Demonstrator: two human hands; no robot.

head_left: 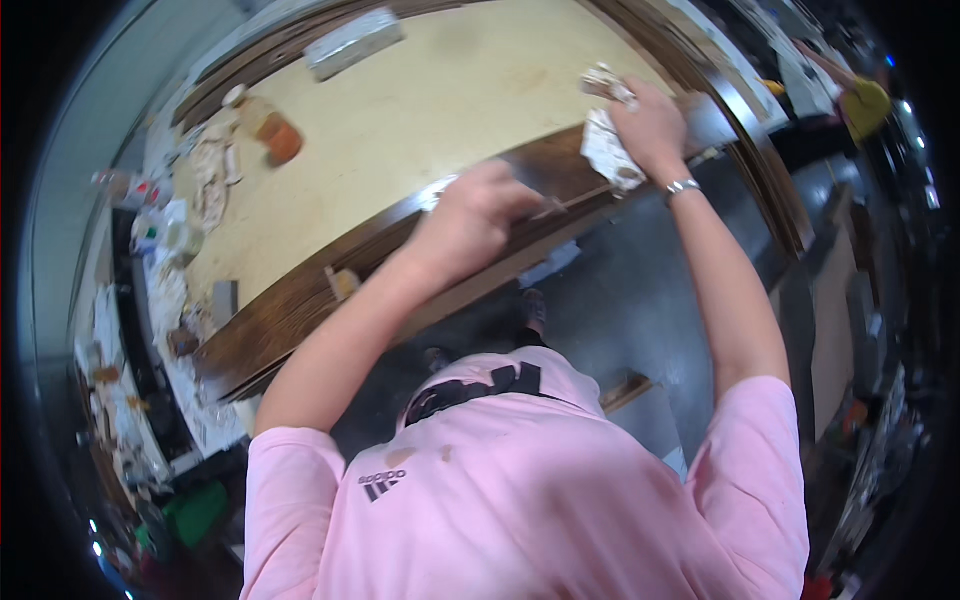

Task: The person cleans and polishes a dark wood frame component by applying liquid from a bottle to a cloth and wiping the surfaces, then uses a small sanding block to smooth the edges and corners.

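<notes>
A long dark-brown wooden board (545,165) with a glossy face lies along the near edge of a pale-yellow worktop. My right hand (652,125) is closed around a crumpled white rag (612,155) with brown stains, at the board's right part. Part of that rag hangs over the wood. Over the middle of the board, my left hand (475,215) has its fingers curled together. A small thin piece shows at its fingertips, blurred, and a white patch shows beyond its knuckles; I cannot tell what they are.
A bottle of orange-brown liquid (272,130) and a wrapped silvery block (353,44) are on the worktop (400,120). A crumpled cloth (212,170) and a small grey block (225,298) lie at its left. Other brown boards (665,45) run along the right. Another person's arm (825,65) appears far right.
</notes>
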